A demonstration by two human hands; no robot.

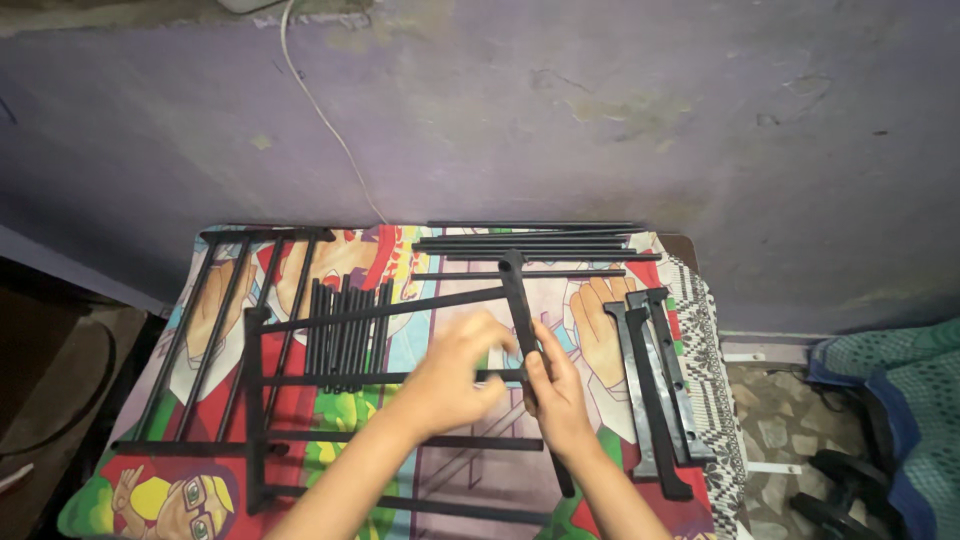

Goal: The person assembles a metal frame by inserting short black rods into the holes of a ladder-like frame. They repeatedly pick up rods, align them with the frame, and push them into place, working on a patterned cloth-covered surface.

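Black rack frame (300,400) lies flat on a table covered with a bright cartoon cloth (440,470), and both hands meet at its right end. The right hand (558,392) is closed around the frame's upright side bar (517,300), gripping it about halfway down. The left hand (455,375) sits just beside it, fingers curled at the end of a thin cross rod (350,378) where that rod reaches the side bar; motion blur hides whether the fingers fully pinch the rod. More cross rods run leftward from the side bar to the matching bar on the left, one of them slanting up toward the top of the side bar.

Under the frame's upper half, a bundle of short black rods (345,330) lies side by side. Further left, a second ladder-like black frame (215,340) rests on the cloth, partly overlapped by the first. Long loose rods (530,245) lie stacked along the table's far edge. To the right of the hands, flat black bars (655,385) lie together near the table's right edge. Behind stands a purple wall (600,110) with a white cable (320,110) hanging down it.
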